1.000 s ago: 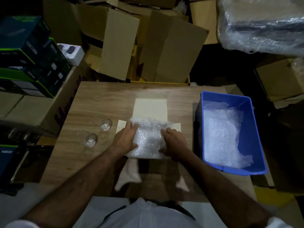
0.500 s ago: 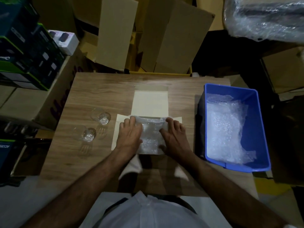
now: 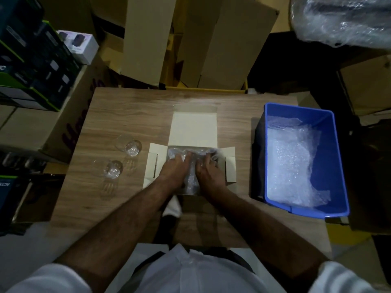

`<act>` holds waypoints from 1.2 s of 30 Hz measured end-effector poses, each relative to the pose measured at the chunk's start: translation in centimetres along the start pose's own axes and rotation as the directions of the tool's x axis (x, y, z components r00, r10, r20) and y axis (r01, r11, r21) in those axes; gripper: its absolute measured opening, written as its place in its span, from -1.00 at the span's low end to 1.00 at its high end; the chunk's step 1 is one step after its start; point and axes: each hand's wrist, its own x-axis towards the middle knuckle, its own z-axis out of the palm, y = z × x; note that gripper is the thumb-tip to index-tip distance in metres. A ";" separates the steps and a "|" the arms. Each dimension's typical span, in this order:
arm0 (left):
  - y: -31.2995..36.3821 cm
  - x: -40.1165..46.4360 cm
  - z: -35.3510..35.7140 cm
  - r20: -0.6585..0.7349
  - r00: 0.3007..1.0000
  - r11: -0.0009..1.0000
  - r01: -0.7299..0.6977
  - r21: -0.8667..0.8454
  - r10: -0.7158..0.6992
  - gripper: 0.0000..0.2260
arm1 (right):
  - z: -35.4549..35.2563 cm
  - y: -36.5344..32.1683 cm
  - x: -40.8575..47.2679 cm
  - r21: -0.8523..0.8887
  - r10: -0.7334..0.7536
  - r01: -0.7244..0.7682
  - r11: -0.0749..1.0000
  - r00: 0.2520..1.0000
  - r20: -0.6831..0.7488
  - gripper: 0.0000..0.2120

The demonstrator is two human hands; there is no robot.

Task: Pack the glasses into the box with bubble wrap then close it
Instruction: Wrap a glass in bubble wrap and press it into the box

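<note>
Inside the open box, flat fingers press bubble wrap down.

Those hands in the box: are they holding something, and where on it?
Both the left hand and right hand press down on the top of the bubble wrap inside the box; whether the fingers grip it cannot be told.

Dim scene, light from above; arms cast shadows on the desk toward the viewer. Glare on plastic wrap top right. Wide-angle bending at edges. Corners dark; fingers slightly blurred.
</note>
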 end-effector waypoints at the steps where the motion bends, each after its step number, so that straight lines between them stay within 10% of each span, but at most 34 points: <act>1: 0.1 0.1 0.2 0.002 1.000 1.000 0.003 0.020 -0.003 0.06 | 0.1 0.1 0.1 0.052 0.003 -0.004 0.999 1.000 0.020 -0.20; 14: 0.0 1.0 2.2 -0.090 0.994 0.975 0.084 0.207 -0.067 -0.36 | 0.9 0.1 1.0 -0.059 0.020 -0.015 0.998 0.996 0.089 -0.40; 36: -0.1 -0.2 2.6 -0.091 0.995 0.967 -0.021 0.255 0.046 -0.32 | 0.1 1.9 -0.4 -0.029 -0.179 0.180 0.983 0.983 0.040 -0.52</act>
